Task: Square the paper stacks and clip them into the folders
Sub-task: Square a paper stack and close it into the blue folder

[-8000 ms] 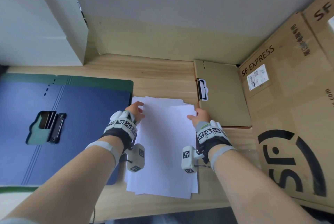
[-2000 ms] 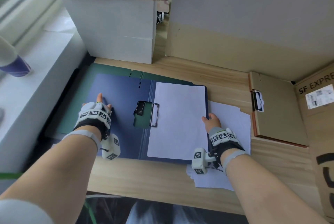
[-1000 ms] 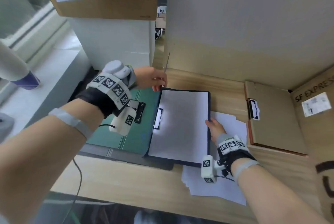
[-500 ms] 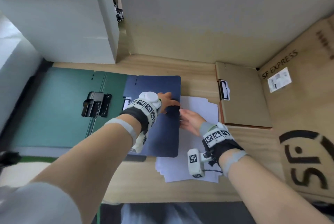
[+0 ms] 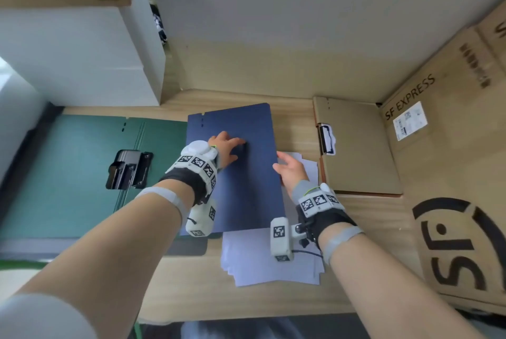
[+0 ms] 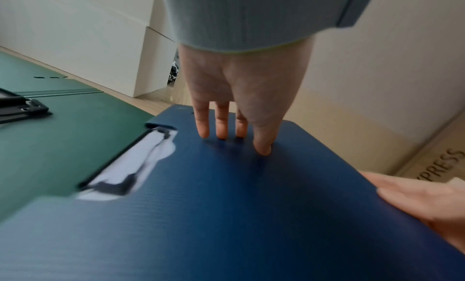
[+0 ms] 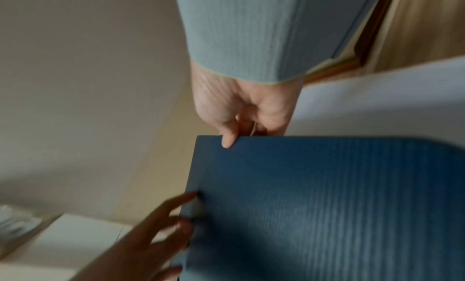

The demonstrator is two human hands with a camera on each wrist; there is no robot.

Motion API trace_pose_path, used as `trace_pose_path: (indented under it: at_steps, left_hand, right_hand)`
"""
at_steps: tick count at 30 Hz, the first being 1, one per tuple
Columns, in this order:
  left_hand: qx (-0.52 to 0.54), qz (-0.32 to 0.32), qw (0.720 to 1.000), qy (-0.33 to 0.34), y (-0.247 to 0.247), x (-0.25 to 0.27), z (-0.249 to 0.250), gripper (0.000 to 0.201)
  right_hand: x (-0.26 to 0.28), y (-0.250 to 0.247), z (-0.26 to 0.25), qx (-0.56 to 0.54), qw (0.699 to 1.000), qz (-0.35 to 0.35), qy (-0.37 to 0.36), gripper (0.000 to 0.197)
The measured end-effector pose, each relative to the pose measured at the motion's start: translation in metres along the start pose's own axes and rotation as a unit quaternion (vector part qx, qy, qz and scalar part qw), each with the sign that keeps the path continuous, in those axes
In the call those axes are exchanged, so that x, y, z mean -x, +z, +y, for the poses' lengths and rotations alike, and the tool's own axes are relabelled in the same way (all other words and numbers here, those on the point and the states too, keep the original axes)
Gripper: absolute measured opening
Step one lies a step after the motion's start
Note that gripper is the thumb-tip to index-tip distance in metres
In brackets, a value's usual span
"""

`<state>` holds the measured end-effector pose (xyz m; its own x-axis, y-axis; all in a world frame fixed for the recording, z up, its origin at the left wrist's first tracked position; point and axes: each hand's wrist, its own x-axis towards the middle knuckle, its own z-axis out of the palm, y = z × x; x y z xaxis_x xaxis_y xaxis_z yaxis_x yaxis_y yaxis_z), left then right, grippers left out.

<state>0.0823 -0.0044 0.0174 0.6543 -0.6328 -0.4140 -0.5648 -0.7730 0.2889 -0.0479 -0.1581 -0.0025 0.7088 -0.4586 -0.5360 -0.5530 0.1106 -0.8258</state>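
Observation:
The blue folder lies shut at the middle of the desk, partly over the open green folder and a loose stack of white paper. My left hand presses flat on the blue cover, and the left wrist view shows its straight fingers on the blue folder. My right hand pinches the folder's right edge. In the right wrist view the thumb sits on top of the blue folder with the other fingers beneath. The clipped sheets are hidden inside.
The green folder's black clip stands at the left. A brown clipboard folder lies at the right, against a large SF EXPRESS cardboard box. A white box stands at the back left. The wall runs close behind.
The blue cover has swung shut over the clipped sheets. My left hand now lies flat on it. My right hand has shifted from the loose paper to the folder's right edge.

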Motion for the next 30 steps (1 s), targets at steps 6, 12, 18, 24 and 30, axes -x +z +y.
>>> trace_pose_path:
  at_steps: [6,12,18,24,30]
  left_hand:
    - [0.035,0.043,0.996,-0.072,-0.008,-0.026,0.035,0.053]
    - [0.149,-0.070,0.985,-0.042,0.010,-0.072,0.092,0.038]
    - [0.239,-0.077,0.968,-0.008,0.036,-0.098,0.147,0.052]
    - [0.237,-0.074,0.969,-0.004,0.039,-0.113,0.190,0.045]
    - [0.265,-0.091,0.960,-0.028,0.046,-0.134,0.201,0.059]
  right_hand:
    - [-0.025,-0.102,-0.009,-0.028,0.994,0.109,0.001,0.046]
    - [-0.036,-0.187,-0.007,-0.046,0.985,0.162,0.026,0.043]
    - [-0.043,-0.244,-0.004,0.054,0.972,0.218,0.063,0.043]
    - [-0.073,-0.275,0.005,0.163,0.944,0.267,0.105,0.044]
    - [-0.095,-0.281,0.010,0.246,0.924,0.266,0.124,0.050]
